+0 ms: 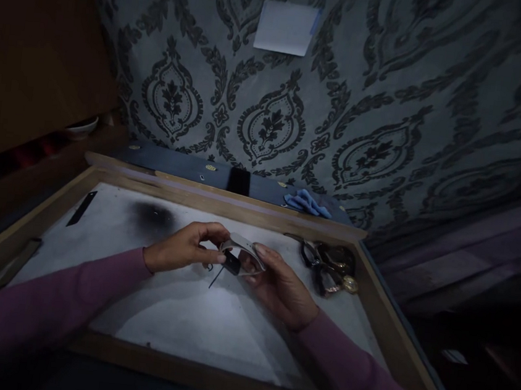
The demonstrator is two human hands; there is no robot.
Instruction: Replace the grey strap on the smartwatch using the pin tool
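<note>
Between my two hands, over the white bottom of a shallow wooden tray (259, 210), is a wristwatch (241, 241) with a pale strap bent into a loop. My left hand (190, 246) pinches the watch's left side, thumb by its dark part. At the other side, my right hand (281, 284) grips the strap between thumb and fingers. A thin dark stick-like piece (216, 277) shows just below the watch; whether it is attached cannot be made out. Several watches (327, 267) lie in a heap at the tray's right end, right of my right hand.
A black flat strip (82, 208) lies at the tray's left. Behind the tray are a dark phone-like rectangle (238, 181) and a crumpled blue cloth (309, 202). A white sheet (287, 29) is on the patterned wall. Brown furniture (43, 48) stands at left.
</note>
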